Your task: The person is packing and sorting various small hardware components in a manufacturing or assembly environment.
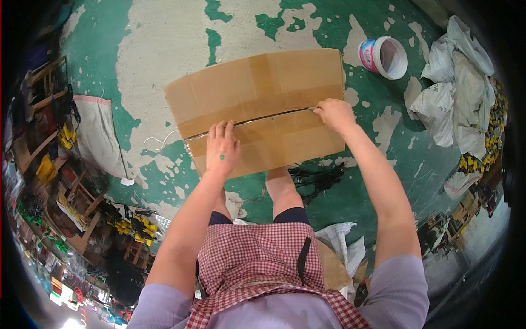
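Observation:
A brown cardboard box lies in front of me with its flaps together, and a dark narrow gap runs across it between them. My left hand rests flat on the near flap, open, its fingertips at the gap. At the gap's right end my right hand is closed in a pinch. A thin, greyish tip shows at its fingers; what it belongs to is hidden in the hand. Bands of glossy tape cross the cardboard. A thin white string trails from the box's left side.
A white tub lies on its side at the far right, near white sacks. Black strands lie under the box's near edge. At the left are a pale sack, wooden frames and yellow pieces. The green floor is peeling.

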Demonstrator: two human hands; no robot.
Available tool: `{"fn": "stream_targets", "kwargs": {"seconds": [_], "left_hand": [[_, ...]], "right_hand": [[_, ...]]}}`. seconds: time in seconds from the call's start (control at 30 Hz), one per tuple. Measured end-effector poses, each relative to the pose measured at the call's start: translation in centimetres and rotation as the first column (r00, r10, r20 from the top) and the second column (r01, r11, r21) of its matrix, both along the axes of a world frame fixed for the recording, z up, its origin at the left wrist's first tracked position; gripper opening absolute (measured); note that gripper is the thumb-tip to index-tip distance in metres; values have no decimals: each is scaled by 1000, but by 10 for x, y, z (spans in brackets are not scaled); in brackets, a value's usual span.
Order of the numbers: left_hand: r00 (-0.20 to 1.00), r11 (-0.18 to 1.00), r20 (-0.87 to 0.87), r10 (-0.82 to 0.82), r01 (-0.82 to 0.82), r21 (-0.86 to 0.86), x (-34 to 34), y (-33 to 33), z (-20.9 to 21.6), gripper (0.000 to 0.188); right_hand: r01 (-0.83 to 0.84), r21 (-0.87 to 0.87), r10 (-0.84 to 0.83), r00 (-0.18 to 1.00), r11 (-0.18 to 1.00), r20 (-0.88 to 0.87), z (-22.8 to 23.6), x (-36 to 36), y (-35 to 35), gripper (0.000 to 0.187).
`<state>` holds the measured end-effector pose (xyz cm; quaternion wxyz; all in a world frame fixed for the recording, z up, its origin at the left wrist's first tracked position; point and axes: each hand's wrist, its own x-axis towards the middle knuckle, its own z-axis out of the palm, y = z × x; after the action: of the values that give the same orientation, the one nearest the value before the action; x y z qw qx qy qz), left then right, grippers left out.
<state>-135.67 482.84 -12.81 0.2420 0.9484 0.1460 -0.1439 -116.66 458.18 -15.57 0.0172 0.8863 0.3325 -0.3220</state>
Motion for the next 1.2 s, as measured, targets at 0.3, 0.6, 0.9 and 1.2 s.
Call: {"fn": "stream_targets", "kwargs": {"seconds": [0.3, 0.6, 0.9, 1.2], "left_hand": [[985, 998, -169, 21, -10, 66, 20, -6, -2, 40], [974, 998, -225, 4, 11, 67, 20, -5, -2, 41], [876, 993, -475, -85, 37, -111, 16, -3, 12, 28], [985, 988, -144, -95, 76, -134, -7, -29, 51, 22]], "right_hand": [[178, -85, -174, 983, 980, 54, 9, 28, -70, 21], [308, -228, -296, 951, 924, 85, 35, 28, -52, 26], [532, 179, -469, 830, 828, -300, -14, 11, -3, 29], [504, 176, -438, 844, 846, -310, -34, 32, -16, 28]]}}
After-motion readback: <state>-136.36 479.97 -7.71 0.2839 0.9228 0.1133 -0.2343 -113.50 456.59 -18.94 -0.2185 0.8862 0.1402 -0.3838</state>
